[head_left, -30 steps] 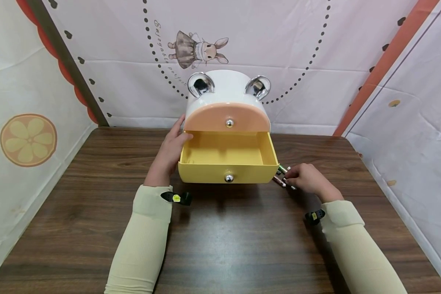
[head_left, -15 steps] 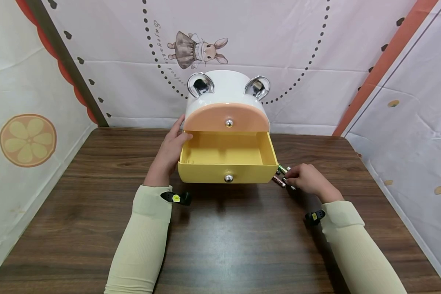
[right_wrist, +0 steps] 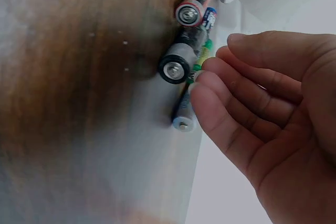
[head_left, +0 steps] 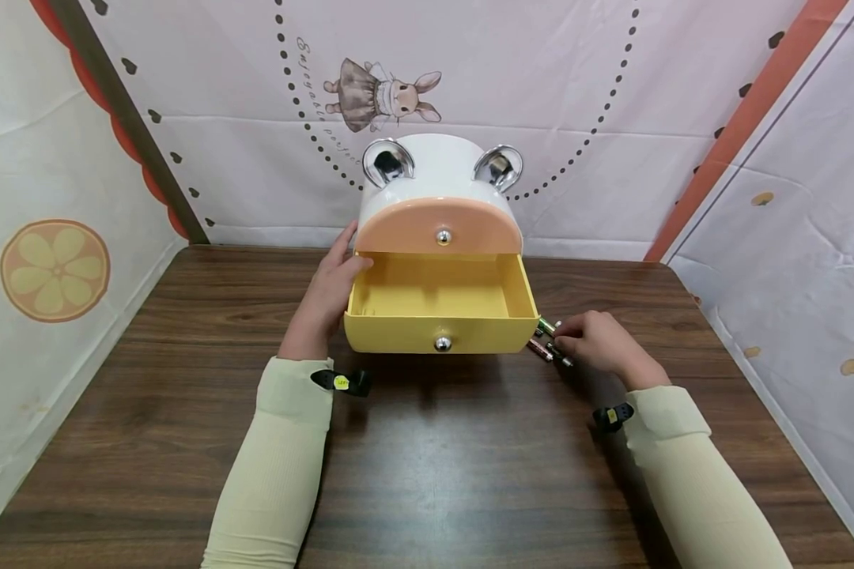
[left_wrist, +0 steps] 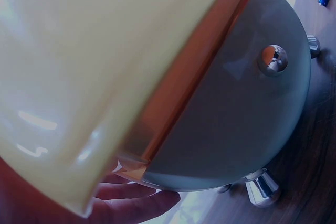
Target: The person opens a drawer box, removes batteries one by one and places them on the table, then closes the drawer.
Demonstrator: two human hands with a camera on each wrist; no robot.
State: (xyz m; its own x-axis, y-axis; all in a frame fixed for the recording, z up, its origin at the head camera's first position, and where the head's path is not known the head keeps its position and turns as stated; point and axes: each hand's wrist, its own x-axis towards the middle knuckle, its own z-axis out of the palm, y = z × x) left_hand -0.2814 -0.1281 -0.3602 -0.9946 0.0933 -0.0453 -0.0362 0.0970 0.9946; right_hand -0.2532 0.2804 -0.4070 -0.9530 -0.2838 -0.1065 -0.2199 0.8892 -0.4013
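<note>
A frog-shaped drawer cabinet [head_left: 437,178] stands on the table, white with a peach top drawer. Its yellow drawer [head_left: 441,336] is pulled out, with a bare inside. My left hand [head_left: 330,292] rests against the cabinet's left side, fingers extended, thumb at the drawer's rear left edge. To the right of the drawer lie several small batteries: a red one [right_wrist: 194,4], a black one [right_wrist: 181,56], a green one [right_wrist: 205,51] and a silver-blue one [right_wrist: 184,113]. Beside them hovers my right hand [head_left: 601,345], fingers loosely bent, holding nothing visible.
Silver knobs sit on the peach top drawer [head_left: 398,229] and the yellow one. In the left wrist view, a dark-looking lower front [left_wrist: 236,103] and short metal feet [left_wrist: 262,188] show. A printed cloth [head_left: 576,79] stands behind the brown table [head_left: 427,474].
My right hand has shifted slightly up and to the right, away from the batteries, with its fingertips off the dark one. My left hand and the drawer have stayed in place.
</note>
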